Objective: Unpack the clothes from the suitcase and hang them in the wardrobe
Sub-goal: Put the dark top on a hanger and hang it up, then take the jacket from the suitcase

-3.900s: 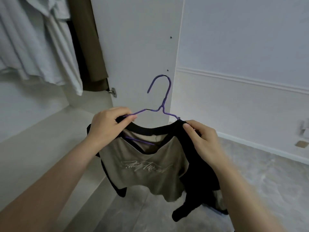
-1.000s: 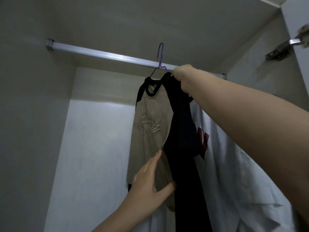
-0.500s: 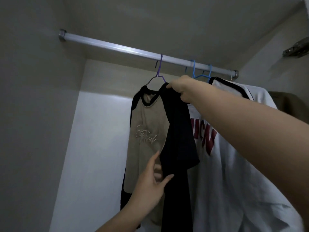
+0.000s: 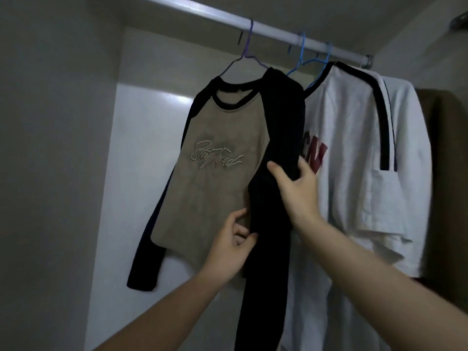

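Note:
A beige top with black sleeves [image 4: 215, 158] hangs on a purple hanger [image 4: 247, 50] from the wardrobe's metal rail [image 4: 273, 30]. My right hand [image 4: 296, 191] grips its black right sleeve about halfway down, thumb on one side and fingers on the other. Lower down, my left hand [image 4: 229, 245] pinches the top where the beige front meets that sleeve. The suitcase is out of view.
To the right on the same rail hangs a white T-shirt [image 4: 354, 153] with black stripes and red letters on a blue hanger [image 4: 302, 58]. A brown garment [image 4: 445, 148] hangs at the far right. The wardrobe's left wall [image 4: 50, 148] and back panel stand left of the beige top.
My right hand has let go of the top's shoulder by the hanger and dropped to grip the black sleeve. My left hand now pinches the fabric. The camera has moved closer.

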A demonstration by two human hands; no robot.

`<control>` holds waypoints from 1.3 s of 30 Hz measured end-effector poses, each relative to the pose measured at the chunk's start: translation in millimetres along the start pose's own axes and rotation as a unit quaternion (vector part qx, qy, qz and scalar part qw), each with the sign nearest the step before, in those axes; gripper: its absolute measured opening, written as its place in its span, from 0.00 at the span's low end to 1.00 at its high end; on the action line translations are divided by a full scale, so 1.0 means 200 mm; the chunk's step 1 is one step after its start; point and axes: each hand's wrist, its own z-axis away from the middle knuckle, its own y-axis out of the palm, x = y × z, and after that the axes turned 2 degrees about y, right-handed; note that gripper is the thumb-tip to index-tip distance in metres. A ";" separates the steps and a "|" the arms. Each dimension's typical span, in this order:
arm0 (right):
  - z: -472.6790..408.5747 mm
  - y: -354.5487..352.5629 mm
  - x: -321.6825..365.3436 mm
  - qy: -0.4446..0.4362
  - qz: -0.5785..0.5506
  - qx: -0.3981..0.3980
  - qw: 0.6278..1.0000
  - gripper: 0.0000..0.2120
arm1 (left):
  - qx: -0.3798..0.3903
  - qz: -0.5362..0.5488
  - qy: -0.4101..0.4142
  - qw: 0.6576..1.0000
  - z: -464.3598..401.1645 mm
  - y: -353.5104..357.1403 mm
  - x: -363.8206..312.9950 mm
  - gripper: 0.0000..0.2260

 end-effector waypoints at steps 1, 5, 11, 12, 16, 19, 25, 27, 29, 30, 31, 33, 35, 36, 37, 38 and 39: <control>0.12 -0.02 -0.07 0.011 -0.006 -0.009 1.000 0.10 | 0.013 0.008 -0.002 1.000 0.03 0.01 0.02 0.19; 0.71 -0.12 -0.33 0.144 -0.015 -0.041 0.989 0.04 | 0.127 0.023 -0.068 0.989 0.27 0.05 0.19 0.11; 1.22 -0.20 -0.54 0.281 -0.015 -0.092 0.955 0.07 | 0.231 0.006 -0.163 0.959 0.63 0.07 0.48 0.05; 1.28 -0.22 -0.59 0.298 -0.010 -0.093 0.950 0.07 | 0.229 0.009 -0.177 0.957 0.69 0.07 0.52 0.04; 1.45 -0.26 -0.67 0.375 -0.015 -0.096 0.922 0.05 | 0.219 0.014 -0.237 0.946 0.89 0.11 0.64 0.05; 1.54 -0.28 -0.71 0.389 -0.012 -0.099 0.916 0.04 | 0.207 0.011 -0.277 0.938 1.00 0.14 0.70 0.06; 1.73 -0.34 -0.79 0.403 0.025 -0.110 0.908 0.04 | 0.220 0.022 -0.322 0.920 1.17 0.15 0.76 0.09; 1.81 -0.37 -0.80 0.414 0.038 -0.125 0.901 0.04 | 0.231 0.030 -0.336 0.913 1.23 0.15 0.78 0.06; 1.89 -0.41 -0.80 0.429 0.048 -0.151 0.890 0.04 | 0.248 0.034 -0.347 0.904 1.29 0.15 0.81 0.04; 1.94 -0.44 -0.79 0.435 0.059 -0.160 0.884 0.04 | 0.258 0.033 -0.355 0.898 1.33 0.16 0.82 0.05; 1.99 -0.47 -0.78 0.441 0.070 -0.165 0.879 0.05 | 0.266 0.035 -0.367 0.891 1.37 0.17 0.84 0.05; 2.09 -0.52 -0.76 0.457 0.078 -0.205 0.862 0.07 | 0.287 0.036 -0.403 0.868 1.46 0.21 0.88 0.07; 2.20 -0.56 -0.72 0.473 0.078 -0.260 0.838 0.07 | 0.315 0.034 -0.429 0.846 1.56 0.27 0.93 0.08; 2.25 -0.57 -0.70 0.481 0.078 -0.282 0.827 0.07 | 0.326 0.035 -0.432 0.840 1.60 0.29 0.94 0.08; 2.29 -0.59 -0.68 0.487 0.079 -0.295 0.818 0.07 | 0.334 0.035 -0.431 0.838 1.64 0.32 0.95 0.08; 2.34 -0.62 -0.65 0.493 0.083 -0.312 0.808 0.06 | 0.342 0.036 -0.430 0.835 1.68 0.35 0.94 0.08; 2.38 -0.65 -0.61 0.496 0.089 -0.329 0.799 0.06 | 0.346 0.038 -0.429 0.834 1.72 0.39 0.93 0.08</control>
